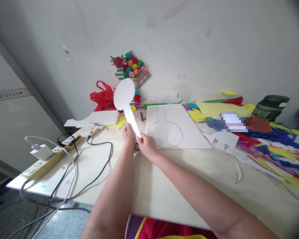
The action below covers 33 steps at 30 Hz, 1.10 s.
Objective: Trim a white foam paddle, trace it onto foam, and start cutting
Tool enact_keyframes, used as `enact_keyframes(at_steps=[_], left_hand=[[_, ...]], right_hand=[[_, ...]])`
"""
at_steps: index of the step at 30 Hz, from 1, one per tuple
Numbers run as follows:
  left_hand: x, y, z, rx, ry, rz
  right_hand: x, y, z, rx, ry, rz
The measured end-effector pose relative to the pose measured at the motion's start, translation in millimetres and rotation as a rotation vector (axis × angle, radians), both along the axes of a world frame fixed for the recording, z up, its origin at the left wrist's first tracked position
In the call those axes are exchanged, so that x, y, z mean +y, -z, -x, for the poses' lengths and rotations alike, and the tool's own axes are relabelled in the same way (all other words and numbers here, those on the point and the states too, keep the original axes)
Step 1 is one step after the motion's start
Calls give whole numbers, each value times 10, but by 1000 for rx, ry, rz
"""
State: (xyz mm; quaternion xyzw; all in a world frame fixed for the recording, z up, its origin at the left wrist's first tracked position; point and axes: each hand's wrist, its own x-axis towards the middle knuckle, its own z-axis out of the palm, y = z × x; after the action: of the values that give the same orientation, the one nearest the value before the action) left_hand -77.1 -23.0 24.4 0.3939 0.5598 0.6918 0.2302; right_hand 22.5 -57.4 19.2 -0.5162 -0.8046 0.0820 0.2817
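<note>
A white paddle-shaped cutout (124, 94), round at the top with a long straight strip below, is held up at a slant above the table. My left hand (128, 135) grips the strip from the left side. My right hand (147, 145) is closed on the strip's lower end. Under the hands a small dark ring-like thing (137, 146) shows in part; what it is I cannot tell. Just right of my hands lies a white board (191, 134) with a circle-and-neck outline drawn on it in purple. A dark pen (142, 116) lies behind my hands.
To the left are a yellow power strip (57, 154), a white charger (41, 152) and a glue gun (96, 129) with loose cables. Coloured paper scraps (276, 149) and a green bottle (270, 108) fill the right. Paper flowers (133, 66) and a red bag (103, 96) stand behind.
</note>
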Motion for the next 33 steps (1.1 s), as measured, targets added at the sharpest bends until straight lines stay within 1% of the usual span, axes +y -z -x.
enact_keyframes(at_steps=[1,3,6,7,9,11,14,17,20,23,25,27,30,33], left_hand=[[-7,-15,-26,-10,42,3],[-10,-45,-68,-46,174,57],[-2,-69,-76,-191,438,139],[-2,-69,-57,-253,499,143],[-6,-55,20,-363,553,133],[-11,-24,138,-449,536,111],[0,42,326,-509,514,54],[24,90,449,-537,509,74],[32,89,503,-592,486,60],[24,66,538,-637,404,55],[21,59,556,-670,361,79],[23,64,565,-697,329,147],[38,99,574,-643,289,268],[57,154,612,-376,200,371]], right_hand=[[-1,-4,-10,-47,6,-50],[0,-9,-32,-140,-8,-148],[-5,-13,-64,-252,-73,-253],[-14,-12,-73,-283,-103,-268],[-42,-8,-82,-315,-159,-273],[-79,2,-78,-307,-186,-240],[-127,27,-51,-293,-190,-151],[-155,49,-13,-312,-218,-108],[-169,52,19,-337,-242,-106],[-176,42,39,-354,-234,-103],[-178,34,45,-353,-211,-104],[-184,23,49,-356,-179,-102],[-205,-9,59,-368,-130,-70],[-231,-59,70,-375,-110,-8]])
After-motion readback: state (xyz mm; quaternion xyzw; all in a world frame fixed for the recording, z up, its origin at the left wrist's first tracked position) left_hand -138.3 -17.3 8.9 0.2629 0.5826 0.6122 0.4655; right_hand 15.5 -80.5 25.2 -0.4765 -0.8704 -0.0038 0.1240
